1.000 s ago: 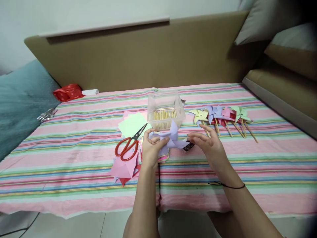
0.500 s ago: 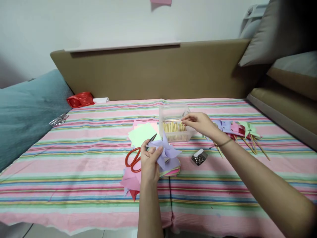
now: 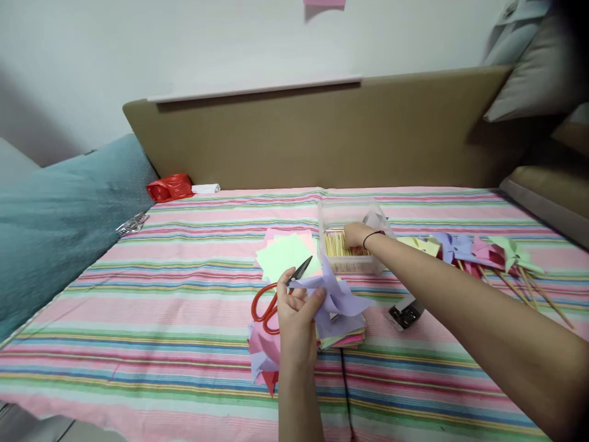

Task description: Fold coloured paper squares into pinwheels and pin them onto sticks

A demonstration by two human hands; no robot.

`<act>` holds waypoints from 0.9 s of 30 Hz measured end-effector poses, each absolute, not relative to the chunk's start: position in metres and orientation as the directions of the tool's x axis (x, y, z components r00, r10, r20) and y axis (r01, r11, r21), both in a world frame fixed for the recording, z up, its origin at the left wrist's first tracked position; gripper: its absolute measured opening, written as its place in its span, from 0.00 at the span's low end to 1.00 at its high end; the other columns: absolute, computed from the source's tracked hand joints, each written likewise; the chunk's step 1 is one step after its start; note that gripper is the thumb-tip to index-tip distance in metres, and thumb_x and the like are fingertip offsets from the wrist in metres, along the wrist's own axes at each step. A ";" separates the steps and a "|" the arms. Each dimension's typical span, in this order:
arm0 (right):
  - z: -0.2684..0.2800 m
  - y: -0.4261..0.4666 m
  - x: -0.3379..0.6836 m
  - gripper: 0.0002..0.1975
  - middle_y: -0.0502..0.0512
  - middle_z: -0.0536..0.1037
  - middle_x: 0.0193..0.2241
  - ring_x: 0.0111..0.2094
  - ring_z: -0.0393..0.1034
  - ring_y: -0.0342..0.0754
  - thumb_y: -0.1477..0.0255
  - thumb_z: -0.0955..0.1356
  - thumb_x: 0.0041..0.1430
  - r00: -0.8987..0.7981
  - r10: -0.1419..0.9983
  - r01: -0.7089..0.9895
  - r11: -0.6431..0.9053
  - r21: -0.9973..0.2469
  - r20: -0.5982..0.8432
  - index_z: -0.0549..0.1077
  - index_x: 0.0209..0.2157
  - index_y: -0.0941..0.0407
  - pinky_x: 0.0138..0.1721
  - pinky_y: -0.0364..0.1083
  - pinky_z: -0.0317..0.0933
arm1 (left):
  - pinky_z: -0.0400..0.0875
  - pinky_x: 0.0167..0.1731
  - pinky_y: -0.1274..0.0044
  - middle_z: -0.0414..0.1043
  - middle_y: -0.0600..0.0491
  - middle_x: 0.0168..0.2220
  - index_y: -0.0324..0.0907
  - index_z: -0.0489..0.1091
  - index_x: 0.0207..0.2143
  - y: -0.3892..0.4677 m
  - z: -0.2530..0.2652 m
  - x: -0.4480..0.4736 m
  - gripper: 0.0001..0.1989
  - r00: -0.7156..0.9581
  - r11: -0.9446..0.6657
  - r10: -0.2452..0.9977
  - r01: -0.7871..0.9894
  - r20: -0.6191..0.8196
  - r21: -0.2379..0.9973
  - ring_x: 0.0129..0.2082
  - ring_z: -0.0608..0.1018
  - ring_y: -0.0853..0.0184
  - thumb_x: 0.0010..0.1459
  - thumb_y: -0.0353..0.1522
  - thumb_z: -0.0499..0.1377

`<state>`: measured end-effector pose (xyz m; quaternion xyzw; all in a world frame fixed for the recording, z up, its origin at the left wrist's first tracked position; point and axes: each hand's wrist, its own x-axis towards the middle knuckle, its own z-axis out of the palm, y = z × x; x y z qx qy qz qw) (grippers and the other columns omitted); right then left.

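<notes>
Between the thumb and fingers of my left hand (image 3: 298,316) is a purple paper pinwheel (image 3: 338,298), its blades folded inward. My right hand (image 3: 359,236) reaches down into a clear plastic box (image 3: 354,265) of thin wooden sticks (image 3: 335,244); its fingertips are hidden among them. Behind my left hand lie scissors (image 3: 264,310) with red handles, blades pointing away to the right. Beneath the pinwheel is a stack of coloured paper (image 3: 354,337). Pale green sheets (image 3: 288,255) lie beyond the scissors.
Right of the box lie several finished pinwheels (image 3: 488,252) on sticks. A small box of dark pins (image 3: 405,313) sits below my right forearm. Paper scraps (image 3: 265,353) lie near my left wrist. A red plastic bag (image 3: 170,187) is at the back left, on the striped cloth (image 3: 161,294).
My right hand has gone from above the stick box's right side down into the sticks. The pinwheel stays in my left hand. The view has shifted, so things appear further right.
</notes>
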<state>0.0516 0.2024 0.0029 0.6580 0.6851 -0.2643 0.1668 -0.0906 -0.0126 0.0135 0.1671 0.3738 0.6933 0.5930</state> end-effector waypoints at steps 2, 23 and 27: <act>0.000 0.204 0.049 0.17 0.59 0.71 0.49 0.45 0.70 0.50 0.66 0.66 0.62 -0.050 0.781 0.990 -0.044 -0.135 -0.623 0.68 0.51 0.59 0.44 0.53 0.67 | 0.67 0.28 0.83 0.73 0.57 0.30 0.46 0.54 0.54 -0.013 0.014 -0.090 0.40 -0.235 -0.014 0.948 -0.700 -0.212 0.714 0.26 0.75 0.74 0.40 0.27 0.70; 0.071 0.055 0.117 0.10 0.46 0.65 0.19 0.21 0.62 0.41 0.68 0.63 0.61 -0.083 0.970 0.257 0.241 -0.936 0.227 0.72 0.41 0.54 0.22 0.40 0.57 | 0.67 0.28 0.84 0.70 0.60 0.27 0.45 0.60 0.48 -0.014 0.017 -0.078 0.31 -0.193 -0.007 0.968 -0.658 -0.160 0.753 0.27 0.75 0.75 0.43 0.28 0.69; 0.020 -0.014 0.129 0.14 0.50 0.71 0.26 0.26 0.65 0.44 0.61 0.65 0.59 -0.058 0.994 0.230 0.103 -0.968 0.091 0.76 0.38 0.54 0.25 0.43 0.57 | 0.68 0.31 0.82 0.75 0.55 0.35 0.45 0.60 0.47 -0.014 0.015 -0.053 0.31 -0.107 0.034 0.984 -0.660 -0.139 0.750 0.33 0.77 0.71 0.41 0.27 0.70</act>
